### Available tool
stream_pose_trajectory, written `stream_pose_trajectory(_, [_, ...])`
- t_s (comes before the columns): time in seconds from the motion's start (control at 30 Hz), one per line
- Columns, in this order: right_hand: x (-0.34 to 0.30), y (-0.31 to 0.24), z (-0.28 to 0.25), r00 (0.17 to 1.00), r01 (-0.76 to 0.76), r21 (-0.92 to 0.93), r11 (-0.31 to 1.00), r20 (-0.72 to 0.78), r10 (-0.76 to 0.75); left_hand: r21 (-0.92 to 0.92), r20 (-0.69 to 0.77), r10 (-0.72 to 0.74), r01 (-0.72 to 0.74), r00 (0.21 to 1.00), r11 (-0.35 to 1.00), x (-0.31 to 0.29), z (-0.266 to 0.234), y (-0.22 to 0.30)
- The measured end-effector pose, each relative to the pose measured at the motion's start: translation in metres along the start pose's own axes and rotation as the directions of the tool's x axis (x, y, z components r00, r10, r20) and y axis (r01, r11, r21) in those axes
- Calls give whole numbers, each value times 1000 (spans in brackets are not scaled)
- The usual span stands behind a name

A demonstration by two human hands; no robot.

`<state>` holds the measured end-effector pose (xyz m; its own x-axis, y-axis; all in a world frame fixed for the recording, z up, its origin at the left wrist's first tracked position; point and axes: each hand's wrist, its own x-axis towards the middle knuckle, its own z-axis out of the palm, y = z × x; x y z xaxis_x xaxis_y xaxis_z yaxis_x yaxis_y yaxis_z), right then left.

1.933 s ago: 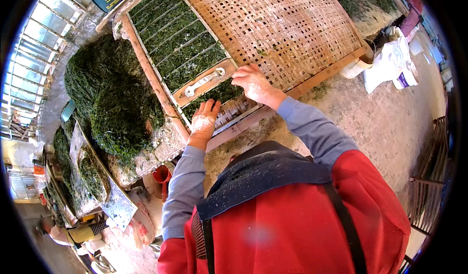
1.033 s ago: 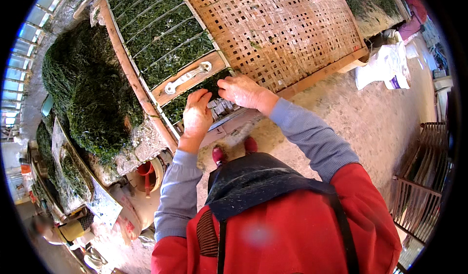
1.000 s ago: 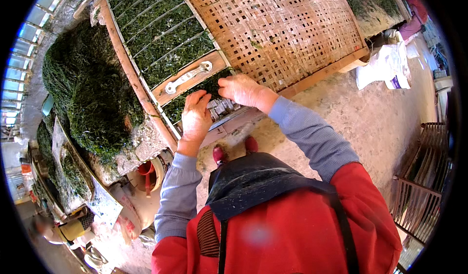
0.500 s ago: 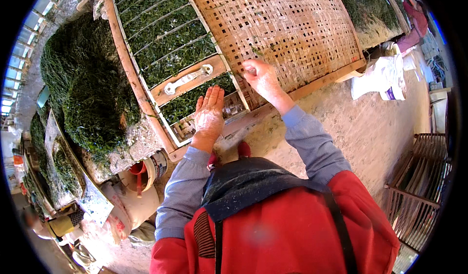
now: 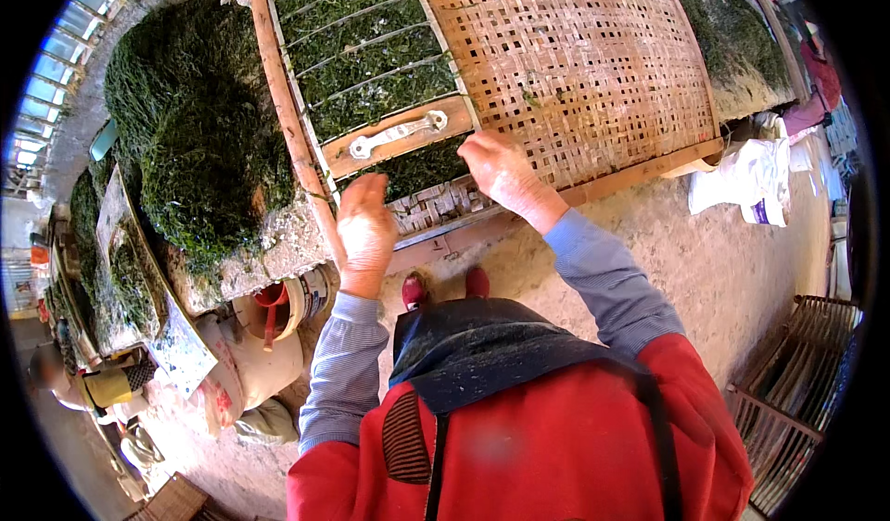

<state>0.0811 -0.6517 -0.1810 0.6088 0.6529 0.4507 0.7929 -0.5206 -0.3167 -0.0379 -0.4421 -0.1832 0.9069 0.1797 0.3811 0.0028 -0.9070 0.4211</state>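
Note:
A pale slatted frame (image 5: 434,31) lies over dark green seaweed (image 5: 366,81) spread on a woven mat. Across its near part runs a wooden bar (image 5: 433,124) with a white metal handle (image 5: 399,136). My left hand (image 5: 366,234) is closed at the frame's near left corner, its fingers bent over the rail. At the right rail, my right hand (image 5: 505,173) is closed too, thumb and fingertips together on it. Between my hands shows a bare strip of mat (image 5: 445,204). The frame's near corners are hidden under my hands.
The woven mat (image 5: 584,67) continues to the right. A big heap of seaweed (image 5: 199,150) lies on the left, with a bucket holding a red scoop (image 5: 270,317) below it. White sacks (image 5: 737,183) stand at the right, before another person (image 5: 816,85). A slatted rack (image 5: 788,382) is lower right.
My left hand has lifted off the seaweed and moved to the frame's left rail, fingers curling. My right hand has come in to the right rail. The view has shifted slightly.

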Motion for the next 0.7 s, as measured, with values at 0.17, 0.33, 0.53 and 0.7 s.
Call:
stream_pose_trajectory(0.17, [11,-21,-3,959,12,-236,972,278,55,241,40,46,-54,998,969,-22,7,-38])
stream_pose_trajectory(0.33, [22,-42,9,955,196,-2,981,226,-190,127,11,206,-206,978,970,-18,-18,-24])
stream_pose_trajectory(0.53, [31,-33,47,972,-35,156,987,233,-2,-14,299,319,-330,899,944,3,-11,-45])
stream_pose_trajectory(0.7, [28,-43,20,995,11,276,961,94,-38,-223,141,-66,96,988,970,11,-3,-49])
